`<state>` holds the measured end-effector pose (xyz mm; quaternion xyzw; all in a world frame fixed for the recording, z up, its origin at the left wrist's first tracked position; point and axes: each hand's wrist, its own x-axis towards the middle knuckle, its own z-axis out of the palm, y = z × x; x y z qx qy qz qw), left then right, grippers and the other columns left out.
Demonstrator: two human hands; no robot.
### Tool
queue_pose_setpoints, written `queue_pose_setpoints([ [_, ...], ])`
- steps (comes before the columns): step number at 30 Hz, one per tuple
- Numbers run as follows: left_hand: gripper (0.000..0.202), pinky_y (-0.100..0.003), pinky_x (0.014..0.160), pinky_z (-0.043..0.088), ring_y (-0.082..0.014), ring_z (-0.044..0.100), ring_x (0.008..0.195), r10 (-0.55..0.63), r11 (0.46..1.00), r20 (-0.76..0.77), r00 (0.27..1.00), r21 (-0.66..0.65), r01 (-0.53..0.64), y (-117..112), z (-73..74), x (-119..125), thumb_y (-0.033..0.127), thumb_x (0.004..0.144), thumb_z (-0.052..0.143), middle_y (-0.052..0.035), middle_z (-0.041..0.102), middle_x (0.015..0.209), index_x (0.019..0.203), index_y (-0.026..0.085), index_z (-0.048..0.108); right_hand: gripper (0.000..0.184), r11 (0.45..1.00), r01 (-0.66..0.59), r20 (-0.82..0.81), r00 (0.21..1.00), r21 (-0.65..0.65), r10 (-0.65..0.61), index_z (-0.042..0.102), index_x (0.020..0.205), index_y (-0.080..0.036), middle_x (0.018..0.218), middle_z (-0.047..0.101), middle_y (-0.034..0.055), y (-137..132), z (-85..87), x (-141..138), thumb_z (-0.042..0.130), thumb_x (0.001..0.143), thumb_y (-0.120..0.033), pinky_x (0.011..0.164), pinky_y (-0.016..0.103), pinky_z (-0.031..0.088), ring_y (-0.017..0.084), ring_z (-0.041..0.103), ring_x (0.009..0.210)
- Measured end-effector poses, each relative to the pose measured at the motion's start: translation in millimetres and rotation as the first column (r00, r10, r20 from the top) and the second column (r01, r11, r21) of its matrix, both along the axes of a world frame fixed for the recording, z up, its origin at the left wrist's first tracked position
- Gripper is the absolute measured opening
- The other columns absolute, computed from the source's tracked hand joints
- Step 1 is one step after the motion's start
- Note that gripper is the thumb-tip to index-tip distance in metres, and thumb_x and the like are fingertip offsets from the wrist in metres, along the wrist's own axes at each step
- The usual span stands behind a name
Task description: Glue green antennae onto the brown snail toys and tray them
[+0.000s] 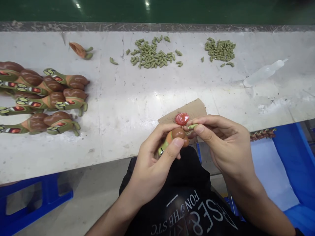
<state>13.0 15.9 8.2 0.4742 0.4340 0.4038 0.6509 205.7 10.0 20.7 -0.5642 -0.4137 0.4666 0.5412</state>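
Black shirt, printed with white letters, lies closest below me, and both my hands are out in front of it at the near edge of the table. With my left hand I grip a toy, brown, orange and green; my fingers are closed round it, thumb pressed to its side. Its brown end points toward my right hand, where thumb and fingertips pinch a small green peg. I hold the peg just beside the toy; whether they touch, I cannot tell.

Just beyond my fingertips, a red disc with a shiny top sits on a piece of cardboard. Farther across the table I have two heaps of loose pegs, a large heap and a smaller heap to its right. Below the smaller one and farther right, a pale bottle lies on its side. Well off to my left, more toys lie crowded in rows, and above them rests an orange part with green ends.
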Motion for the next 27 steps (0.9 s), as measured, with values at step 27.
queue_pose_setpoints([
  [27,0.01,-0.029,0.09,0.06,-0.0158,0.071,0.094,-0.018,0.987,-0.144,0.989,0.154,0.041,-1.2,-1.1,2.5,0.034,0.117,0.078,0.0041,0.08,0.112,0.126,0.037,0.082,0.014,0.998,-0.061,0.123,0.991,0.029,0.057,0.095,0.107,-0.034,0.108,0.09,0.0007,-9.0,-2.7,2.0,0.094,0.103,-0.02,0.088,0.034,0.075,0.021,0.086,0.102],
])
